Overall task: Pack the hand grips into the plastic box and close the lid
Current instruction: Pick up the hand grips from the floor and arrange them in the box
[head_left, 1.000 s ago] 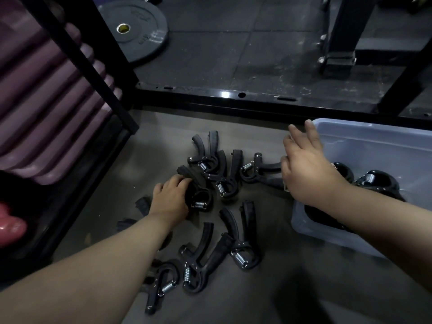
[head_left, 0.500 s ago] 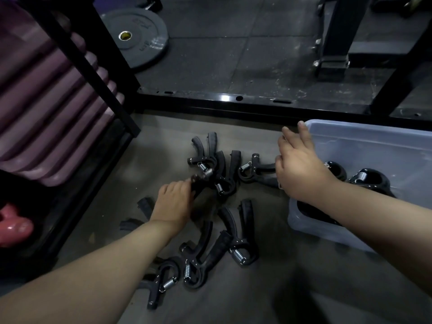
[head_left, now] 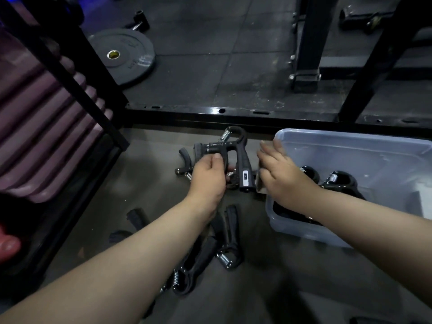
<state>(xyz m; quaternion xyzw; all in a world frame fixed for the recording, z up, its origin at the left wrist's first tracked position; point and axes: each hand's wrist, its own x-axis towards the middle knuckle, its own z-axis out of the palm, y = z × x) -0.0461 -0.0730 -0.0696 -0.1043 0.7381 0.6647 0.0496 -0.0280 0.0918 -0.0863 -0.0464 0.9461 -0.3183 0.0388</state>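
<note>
My left hand (head_left: 207,177) is shut on a black hand grip (head_left: 236,150) and holds it up above the floor, spring end away from me. Several more hand grips lie on the floor under and behind my left arm, among them one (head_left: 228,242) near my forearm and another (head_left: 184,160) further away. The translucent plastic box (head_left: 350,142) stands open on the right with a few grips (head_left: 339,181) inside. My right hand (head_left: 284,180) clasps the box's left wall. No lid is in view.
A black rack frame bar (head_left: 222,112) crosses the floor just beyond the grips and box. Purple padded items (head_left: 35,113) fill a rack on the left, with a slanted black strut in front. A grey weight plate (head_left: 124,54) lies further away, and a black post (head_left: 306,43) stands to the right.
My left hand has closed on a grip from the pile and lifted it up and to the right, toward the box. My right hand has stayed on the box's left wall.
</note>
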